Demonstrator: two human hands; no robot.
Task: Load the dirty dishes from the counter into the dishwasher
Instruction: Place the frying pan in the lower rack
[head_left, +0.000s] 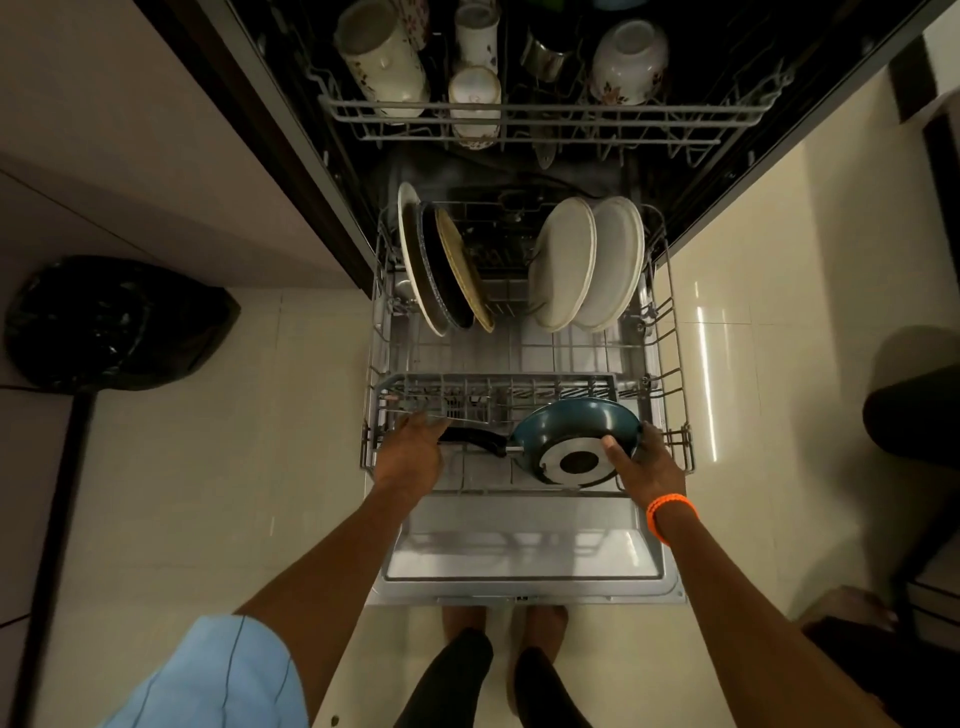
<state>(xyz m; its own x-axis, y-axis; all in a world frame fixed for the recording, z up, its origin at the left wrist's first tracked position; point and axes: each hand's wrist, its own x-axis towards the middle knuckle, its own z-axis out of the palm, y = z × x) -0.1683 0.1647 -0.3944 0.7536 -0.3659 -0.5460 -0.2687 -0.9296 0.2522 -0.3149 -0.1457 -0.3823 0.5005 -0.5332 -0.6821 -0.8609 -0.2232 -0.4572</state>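
A dark blue frying pan (571, 431) stands on its side in the front of the pulled-out lower rack (675, 364), its metal base facing me. My left hand (410, 452) holds the pan's black handle (475, 439). My right hand (641, 462) grips the pan's right rim, thumb on the base. Behind the pan lies the grey cutlery basket (498, 389). Further back, plates stand in the rack: dark and tan ones (447, 270) on the left, two white ones (587, 265) on the right.
The upper rack (545, 117) holds mugs, a steel cup and an upturned bowl. The open dishwasher door (524, 545) lies flat in front of my feet. A black bin bag (114, 322) sits on the floor at left. A dark seat stands at right.
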